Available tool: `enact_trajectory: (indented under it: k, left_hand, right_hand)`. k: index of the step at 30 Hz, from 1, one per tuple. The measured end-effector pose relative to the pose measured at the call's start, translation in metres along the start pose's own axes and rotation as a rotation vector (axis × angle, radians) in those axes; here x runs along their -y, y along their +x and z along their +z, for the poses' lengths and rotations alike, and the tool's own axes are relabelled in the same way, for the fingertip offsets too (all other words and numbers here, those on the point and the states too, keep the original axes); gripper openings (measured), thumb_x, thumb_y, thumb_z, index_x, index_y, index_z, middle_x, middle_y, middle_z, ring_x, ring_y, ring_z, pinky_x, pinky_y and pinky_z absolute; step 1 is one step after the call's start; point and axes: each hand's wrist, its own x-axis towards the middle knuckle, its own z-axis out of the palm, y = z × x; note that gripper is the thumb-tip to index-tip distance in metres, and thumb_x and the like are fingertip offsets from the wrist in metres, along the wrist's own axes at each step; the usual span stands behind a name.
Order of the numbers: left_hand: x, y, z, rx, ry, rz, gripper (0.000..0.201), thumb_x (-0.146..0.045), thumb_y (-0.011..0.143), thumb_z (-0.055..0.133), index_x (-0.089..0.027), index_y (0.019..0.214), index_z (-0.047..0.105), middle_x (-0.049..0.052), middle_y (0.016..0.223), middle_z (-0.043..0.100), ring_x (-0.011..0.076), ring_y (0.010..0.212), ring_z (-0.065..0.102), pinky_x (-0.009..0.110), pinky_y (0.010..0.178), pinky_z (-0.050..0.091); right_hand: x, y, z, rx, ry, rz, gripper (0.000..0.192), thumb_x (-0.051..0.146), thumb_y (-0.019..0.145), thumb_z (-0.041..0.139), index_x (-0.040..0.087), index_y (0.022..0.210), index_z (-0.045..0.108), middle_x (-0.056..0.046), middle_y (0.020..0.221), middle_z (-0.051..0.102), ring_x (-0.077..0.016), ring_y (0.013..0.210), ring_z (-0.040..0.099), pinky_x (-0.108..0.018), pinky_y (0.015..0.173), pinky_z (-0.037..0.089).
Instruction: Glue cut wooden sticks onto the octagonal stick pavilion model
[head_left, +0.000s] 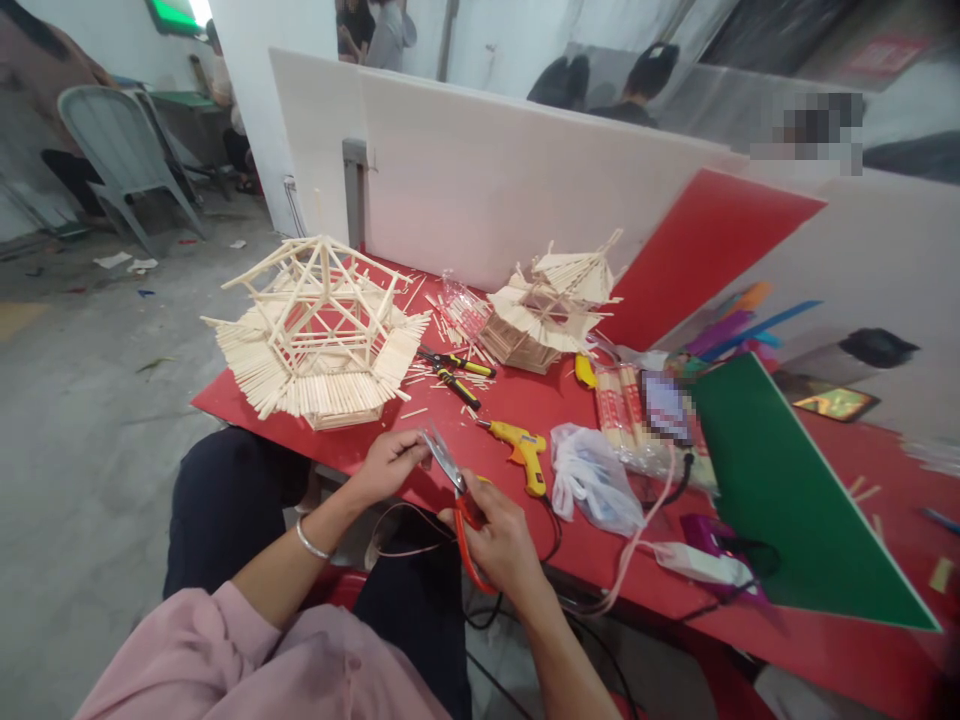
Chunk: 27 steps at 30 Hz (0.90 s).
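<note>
My right hand (499,530) is closed round the red handles of a pair of scissors (446,462), whose blades point up and left toward my other hand. My left hand (391,465) is pinched close to the blade tips; whatever lies between its fingers is too small to make out. Just beyond it stands a pagoda-like model of wooden sticks (322,390) with an open-framed roof. A yellow glue gun (525,455) lies right of the scissors. Black-and-yellow pliers (456,380) rest behind them among loose sticks.
On the red table (442,515), a smaller stick model (536,320) stands at the back. To the right are a plastic bag (596,480), packs of sticks (619,405), cables and a leaning green board (806,520). White panels (510,180) rise behind. People are beyond.
</note>
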Motion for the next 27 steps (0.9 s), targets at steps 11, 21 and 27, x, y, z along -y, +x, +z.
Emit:
enact_trajectory:
  k: [11, 21, 27]
  left_hand:
    - [0.013, -0.005, -0.004, -0.072, -0.037, 0.009, 0.015, -0.029, 0.078, 0.065, -0.015, 0.076, 0.072, 0.002, 0.069, 0.069, 0.0146, 0.066, 0.063, 0.023, 0.064, 0.049]
    - [0.013, -0.006, 0.006, -0.148, 0.049, 0.108, 0.018, -0.026, 0.082, 0.063, -0.017, 0.070, 0.074, 0.003, 0.067, 0.071, 0.0132, 0.061, 0.063, 0.022, 0.060, 0.049]
    - [0.021, -0.007, 0.003, -0.183, -0.017, 0.004, 0.021, -0.034, 0.083, 0.066, -0.017, 0.076, 0.075, 0.003, 0.069, 0.073, 0.0136, 0.062, 0.065, 0.022, 0.062, 0.052]
  right_hand:
    - [-0.001, 0.002, 0.008, 0.048, 0.016, 0.082, 0.043, 0.044, 0.089, 0.062, 0.016, 0.123, 0.063, -0.012, 0.100, 0.073, -0.0223, 0.090, 0.070, -0.032, 0.081, 0.056]
    - [0.017, 0.011, 0.001, 0.161, -0.106, 0.218, 0.044, 0.052, 0.091, 0.054, 0.018, 0.117, 0.064, -0.008, 0.087, 0.073, -0.0206, 0.075, 0.070, -0.027, 0.067, 0.050]
    - [0.008, 0.007, -0.003, 0.236, -0.168, 0.249, 0.049, 0.055, 0.092, 0.049, 0.018, 0.121, 0.063, -0.009, 0.088, 0.074, -0.0221, 0.075, 0.071, -0.028, 0.066, 0.050]
